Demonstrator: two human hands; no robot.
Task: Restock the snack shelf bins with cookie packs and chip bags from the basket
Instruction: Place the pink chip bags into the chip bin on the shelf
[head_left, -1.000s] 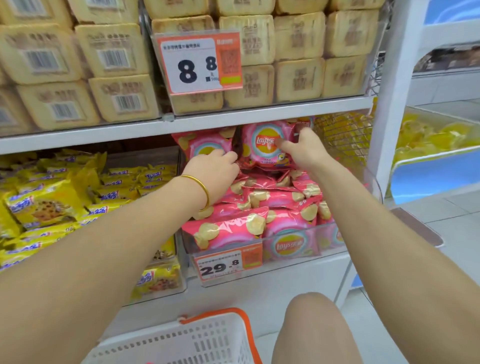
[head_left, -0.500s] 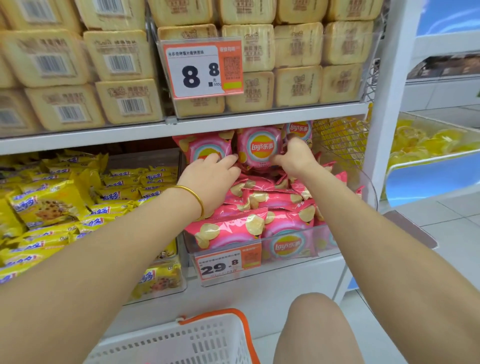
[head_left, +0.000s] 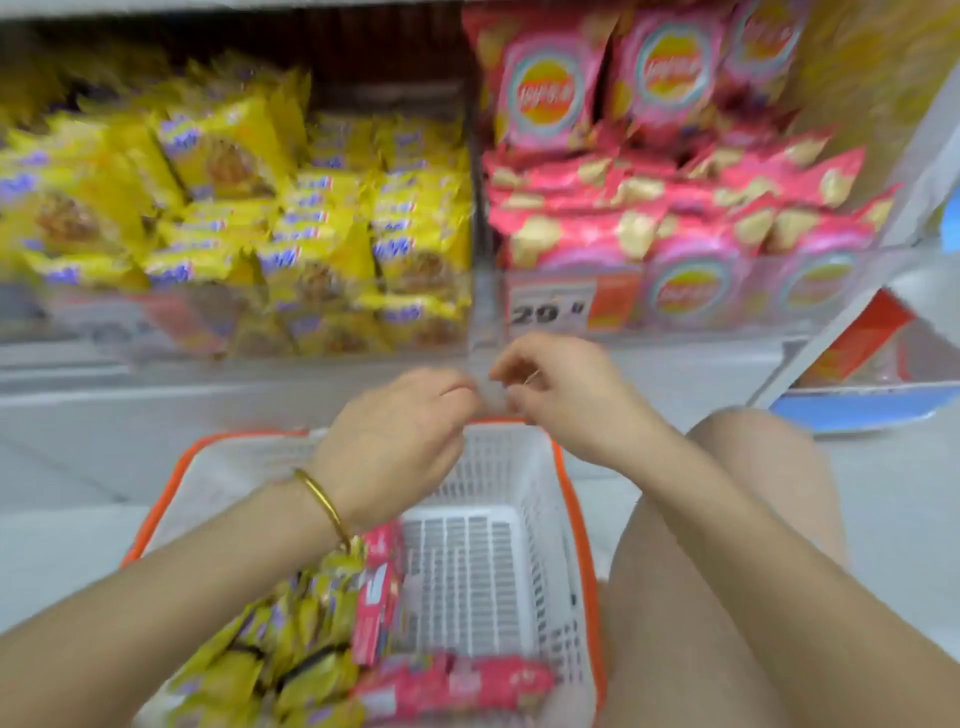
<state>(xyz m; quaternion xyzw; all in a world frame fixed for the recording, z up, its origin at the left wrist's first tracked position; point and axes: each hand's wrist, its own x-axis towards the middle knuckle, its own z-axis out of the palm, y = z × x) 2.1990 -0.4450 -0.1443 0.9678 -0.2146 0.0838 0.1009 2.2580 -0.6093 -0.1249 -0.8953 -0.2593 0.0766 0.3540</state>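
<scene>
A white basket with an orange rim (head_left: 566, 470) stands on the floor below me. It holds yellow cookie packs (head_left: 291, 649) on its left and red packs (head_left: 457, 680) near its front. My left hand (head_left: 400, 441) and my right hand (head_left: 566, 395) hover close together above the basket's far edge, fingers loosely curled, holding nothing. On the shelf above, a clear bin is full of pink chip bags (head_left: 675, 208). The bin to its left holds yellow cookie packs (head_left: 311, 218). The whole view is motion-blurred.
A price tag reading 29 (head_left: 550, 309) hangs on the front of the chip bin. My bare knee (head_left: 727, 519) is right of the basket. A white shelf upright (head_left: 852, 312) slants at the right, with a red and blue display behind it.
Both hands have left the chip bags in the bin and dropped to just above the basket. The view has tilted down from the upper shelves to the basket.
</scene>
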